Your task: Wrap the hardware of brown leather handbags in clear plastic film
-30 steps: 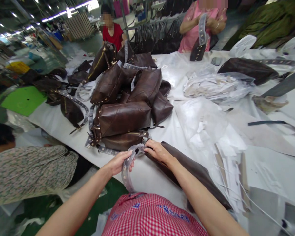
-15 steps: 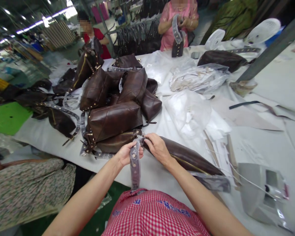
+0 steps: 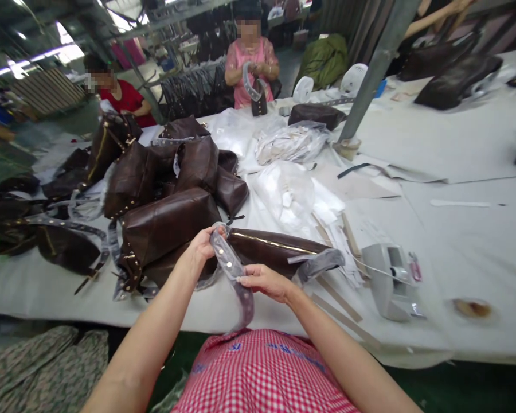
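Both my hands hold a studded bag strap wrapped in clear plastic (image 3: pixel 232 269), which hangs toward my checked shirt. My left hand (image 3: pixel 202 249) pinches the strap's upper end, close to the dark brown leather bag (image 3: pixel 275 249) lying flat on the white table (image 3: pixel 456 229). My right hand (image 3: pixel 264 281) grips the strap lower down, fingers closed round it. A second wrapped strap end (image 3: pixel 320 261) lies across the bag's right side.
A pile of brown bags (image 3: pixel 167 189) is heaped at left with loose studded straps (image 3: pixel 55 223). Plastic sheets and paper (image 3: pixel 292 189) lie behind. A grey tool (image 3: pixel 389 278) sits at right, a metal post (image 3: pixel 374 69) beyond it. Two people work across the table.
The view has swung right. My right hand has slid down the wrapped strap toward me, while my left hand stays at its upper end by the bag.
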`<action>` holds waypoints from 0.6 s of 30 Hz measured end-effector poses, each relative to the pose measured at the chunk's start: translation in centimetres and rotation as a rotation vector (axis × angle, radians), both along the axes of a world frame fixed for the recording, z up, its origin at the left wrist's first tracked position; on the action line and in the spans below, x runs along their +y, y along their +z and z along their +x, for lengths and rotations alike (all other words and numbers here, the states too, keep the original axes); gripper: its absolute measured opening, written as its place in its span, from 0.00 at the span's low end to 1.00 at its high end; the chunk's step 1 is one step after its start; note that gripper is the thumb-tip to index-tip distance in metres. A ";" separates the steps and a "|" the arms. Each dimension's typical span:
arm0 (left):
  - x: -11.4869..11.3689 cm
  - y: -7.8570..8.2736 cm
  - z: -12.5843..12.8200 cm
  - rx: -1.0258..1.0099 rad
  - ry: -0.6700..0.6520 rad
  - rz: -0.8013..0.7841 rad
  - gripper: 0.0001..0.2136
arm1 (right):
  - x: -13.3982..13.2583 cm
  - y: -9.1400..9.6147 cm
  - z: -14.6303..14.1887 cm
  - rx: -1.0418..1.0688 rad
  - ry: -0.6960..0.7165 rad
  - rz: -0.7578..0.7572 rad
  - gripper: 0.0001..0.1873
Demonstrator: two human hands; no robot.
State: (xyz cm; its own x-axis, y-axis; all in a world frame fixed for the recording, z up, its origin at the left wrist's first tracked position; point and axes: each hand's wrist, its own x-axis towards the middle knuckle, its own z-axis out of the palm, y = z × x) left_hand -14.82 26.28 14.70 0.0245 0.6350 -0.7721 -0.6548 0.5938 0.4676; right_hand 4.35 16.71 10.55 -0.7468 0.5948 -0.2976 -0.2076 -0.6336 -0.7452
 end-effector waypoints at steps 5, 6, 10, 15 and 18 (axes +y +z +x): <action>2.1 0.3 0.4 -0.003 0.133 -0.026 0.08 | -1.2 0.0 2.2 0.107 0.020 -0.141 0.26; 2.5 0.4 0.4 -0.007 0.154 -0.032 0.09 | -1.3 0.1 2.9 0.113 0.029 -0.143 0.26; 3.0 1.1 0.6 -0.041 0.204 -0.060 0.12 | -2.1 0.8 7.3 0.101 0.125 -0.125 0.26; 2.6 2.3 0.3 -0.083 0.207 -0.084 0.11 | -3.9 1.9 14.7 -0.016 0.248 -0.125 0.24; 2.4 2.7 0.3 -0.079 0.197 -0.083 0.12 | -5.3 2.5 18.3 -0.129 0.230 -0.155 0.21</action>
State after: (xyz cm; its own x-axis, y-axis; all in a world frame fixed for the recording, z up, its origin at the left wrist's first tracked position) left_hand -14.50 28.73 17.43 -0.0316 0.5679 -0.8225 -0.7943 0.4852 0.3656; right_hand 22.63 11.42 13.06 -0.8068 0.3547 -0.4724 0.0441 -0.7613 -0.6469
